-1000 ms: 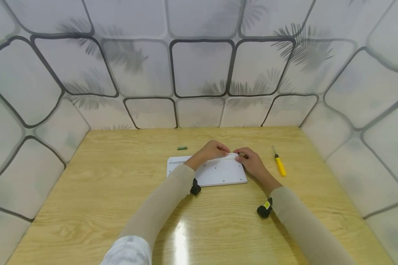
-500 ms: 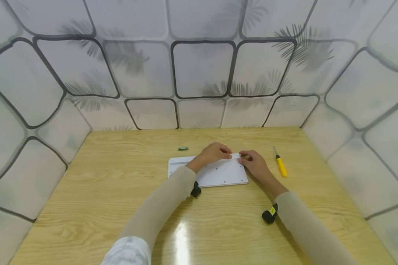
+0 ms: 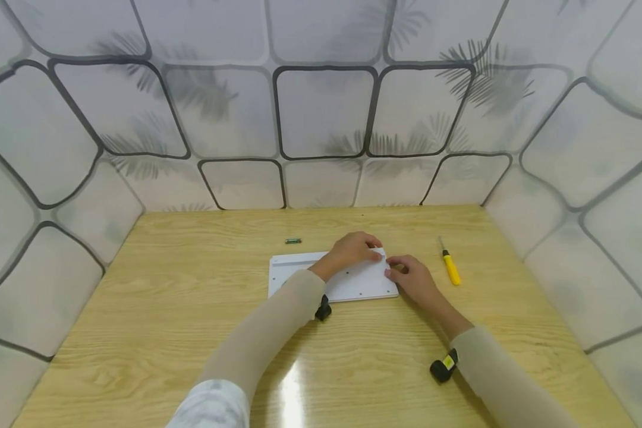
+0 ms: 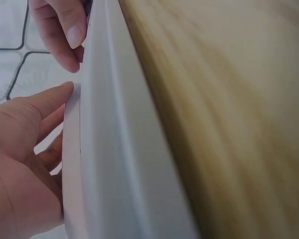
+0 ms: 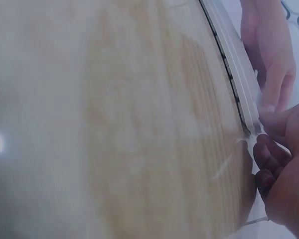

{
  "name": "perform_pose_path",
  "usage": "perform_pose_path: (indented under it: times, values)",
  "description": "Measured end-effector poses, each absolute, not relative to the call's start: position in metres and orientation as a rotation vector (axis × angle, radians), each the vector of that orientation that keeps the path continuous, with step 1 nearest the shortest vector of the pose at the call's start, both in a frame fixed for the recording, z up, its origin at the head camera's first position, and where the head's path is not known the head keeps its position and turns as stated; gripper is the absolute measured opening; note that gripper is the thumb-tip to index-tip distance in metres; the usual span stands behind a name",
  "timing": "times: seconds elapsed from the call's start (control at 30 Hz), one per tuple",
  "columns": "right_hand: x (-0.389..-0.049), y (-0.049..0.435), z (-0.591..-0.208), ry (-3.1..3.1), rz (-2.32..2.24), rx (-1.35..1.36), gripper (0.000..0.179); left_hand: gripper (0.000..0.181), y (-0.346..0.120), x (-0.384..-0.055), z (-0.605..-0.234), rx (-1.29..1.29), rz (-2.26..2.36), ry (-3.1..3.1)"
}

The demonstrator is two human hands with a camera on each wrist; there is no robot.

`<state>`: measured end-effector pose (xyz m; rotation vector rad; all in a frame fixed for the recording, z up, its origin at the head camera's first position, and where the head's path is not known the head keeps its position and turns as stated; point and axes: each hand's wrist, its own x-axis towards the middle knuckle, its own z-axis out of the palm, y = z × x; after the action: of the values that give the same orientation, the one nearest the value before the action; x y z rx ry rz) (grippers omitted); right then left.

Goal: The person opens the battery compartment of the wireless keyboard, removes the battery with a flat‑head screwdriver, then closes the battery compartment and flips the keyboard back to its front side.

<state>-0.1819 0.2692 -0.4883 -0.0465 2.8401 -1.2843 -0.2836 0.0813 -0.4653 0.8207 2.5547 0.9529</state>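
Note:
A thin white keyboard (image 3: 364, 282) lies face down on the table, with small dark screws across its underside. A raised ridge runs along its far side, and keys show below its edge in the right wrist view. My left hand (image 3: 351, 251) reaches over it and pinches the far edge near the right corner, thumb on the near side of the ridge and fingers behind. Just beside it, my right hand (image 3: 416, 282) pinches the right edge close to that corner; its other fingers are curled (image 5: 269, 159). My left forearm hides part of the keyboard's middle.
A green battery (image 3: 293, 241) lies beyond the keyboard, to the left of my left hand. A screwdriver (image 3: 451, 266) with a yellow handle lies on the right of the wooden table (image 3: 166, 309). Patterned walls (image 3: 321, 113) enclose the table at the back and sides.
My left hand has shifted right along the far edge toward the corner. My right hand has moved from the far corner a little down the right edge. The keyboard stays in place.

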Motion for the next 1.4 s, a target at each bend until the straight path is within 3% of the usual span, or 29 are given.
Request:
perform_pose_path:
  times: [0.53,0.77,1.0,1.4]
  values:
    - [-0.163,0.266,-0.483,2.841,-1.333,-0.013,0.033,0.033,0.092,-0.282,-0.464,0.846,0.897,2.654]
    - [-0.159,0.267,-0.467,2.719,-1.514,0.03,0.04,0.033,0.09,-0.283,-0.454,0.821,1.021,2.65]
    - [-0.155,0.262,-0.433,2.502,-1.776,0.069,0.043,0.037,0.081,-0.283,-0.435,0.834,1.234,2.584]
    - [-0.163,0.254,-0.375,2.424,-1.905,-0.136,0.047,0.037,0.059,-0.28,-0.388,0.728,1.608,2.411]
